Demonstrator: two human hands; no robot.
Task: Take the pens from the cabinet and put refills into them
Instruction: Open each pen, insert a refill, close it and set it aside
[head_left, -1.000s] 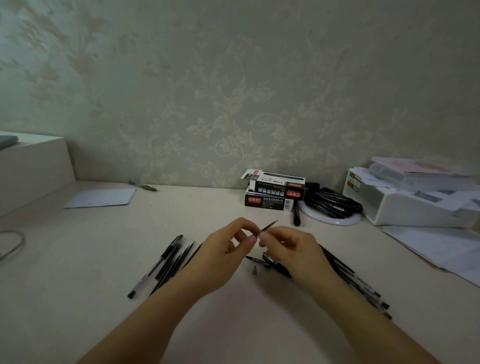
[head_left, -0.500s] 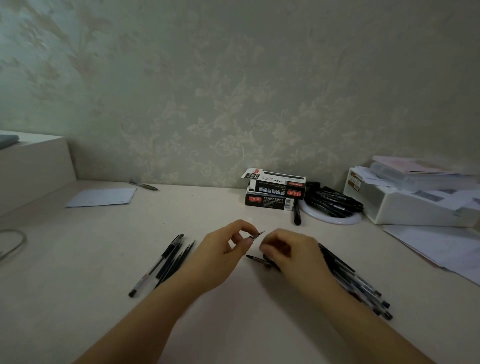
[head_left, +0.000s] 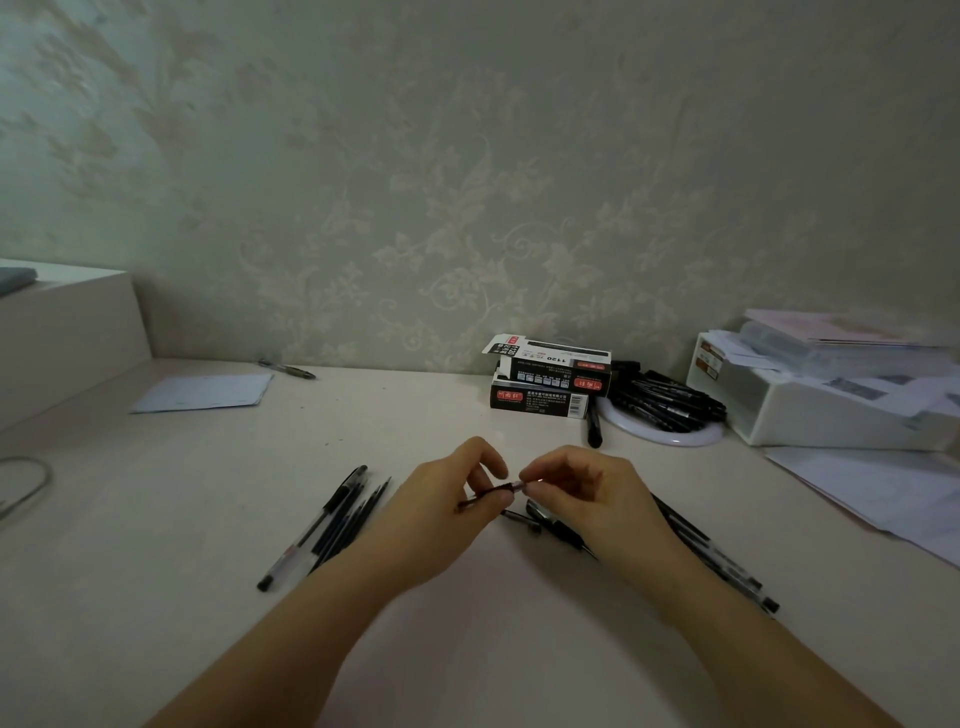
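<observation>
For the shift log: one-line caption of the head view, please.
Both hands, left hand and right hand, pinch a thin refill over the desk, pens lying either side.

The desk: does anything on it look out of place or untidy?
One black marker lies on the desk beside the white dish that holds the other markers. The upper of the two stacked boxes sits askew with its end flap open. Loose pen parts lie under the hands.
</observation>
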